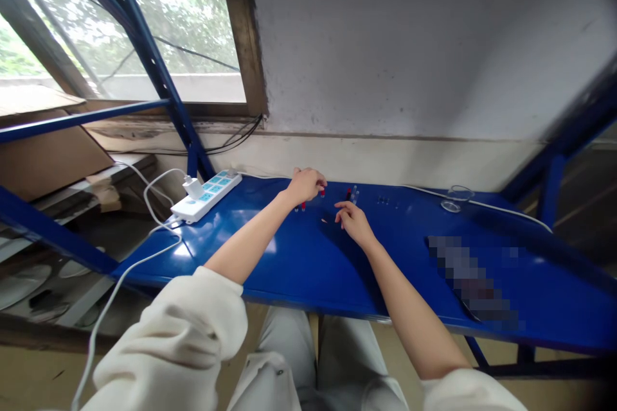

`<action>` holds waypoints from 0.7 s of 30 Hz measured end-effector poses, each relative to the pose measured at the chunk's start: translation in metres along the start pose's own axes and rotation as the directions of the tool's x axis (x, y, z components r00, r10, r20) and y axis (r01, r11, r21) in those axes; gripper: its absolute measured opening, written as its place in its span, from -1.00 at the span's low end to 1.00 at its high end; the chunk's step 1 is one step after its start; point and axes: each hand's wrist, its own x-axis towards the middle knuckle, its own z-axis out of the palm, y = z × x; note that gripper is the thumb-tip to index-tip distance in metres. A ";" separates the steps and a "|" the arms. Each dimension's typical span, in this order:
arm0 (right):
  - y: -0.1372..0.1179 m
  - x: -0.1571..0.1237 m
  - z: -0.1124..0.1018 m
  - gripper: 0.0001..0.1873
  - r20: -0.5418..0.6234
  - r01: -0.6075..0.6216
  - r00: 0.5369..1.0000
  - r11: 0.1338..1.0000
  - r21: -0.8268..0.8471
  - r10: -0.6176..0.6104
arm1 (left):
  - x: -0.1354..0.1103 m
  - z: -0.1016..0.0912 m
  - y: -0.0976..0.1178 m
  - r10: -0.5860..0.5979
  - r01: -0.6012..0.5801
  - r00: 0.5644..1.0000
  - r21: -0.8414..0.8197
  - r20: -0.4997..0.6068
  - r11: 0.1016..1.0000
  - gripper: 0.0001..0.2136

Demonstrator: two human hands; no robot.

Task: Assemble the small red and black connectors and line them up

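My left hand [306, 185] reaches to the back of the blue table [299, 263], its fingers closed around a small red piece [322, 192] with a clear lower end. Just below that hand lies another small red piece [303, 206], a tiny clear one beside it. My right hand [354, 221] hovers over the table, fingers bent but apart, with nothing visible in them. Left of it rests a tiny pale piece [324, 220], too small to name. Behind it lie a dark red-and-black piece [348, 194] and several slim clear pieces [355, 192].
A white power strip [207, 196] with a plugged-in adapter [193, 187] sits at the table's left end. Tiny clear bits [383, 200] lie right of centre. Farther right are clear rings [451, 207], a white cable [511, 210] and a dark blurred-out object [470, 279]. Blue posts flank the table.
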 end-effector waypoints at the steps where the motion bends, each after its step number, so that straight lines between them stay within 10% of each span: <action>1: 0.000 0.000 0.000 -0.66 -0.001 0.006 1.000 1.000 -0.013 -0.006 | 0.000 0.002 -0.005 -0.007 0.006 1.000 0.042 0.024 0.999 -0.86; 21: -0.008 -0.004 -0.002 -0.70 -0.043 0.049 0.998 0.996 -0.073 -0.052 | -0.009 0.027 -0.032 -0.063 0.060 0.994 0.043 0.089 0.997 -0.92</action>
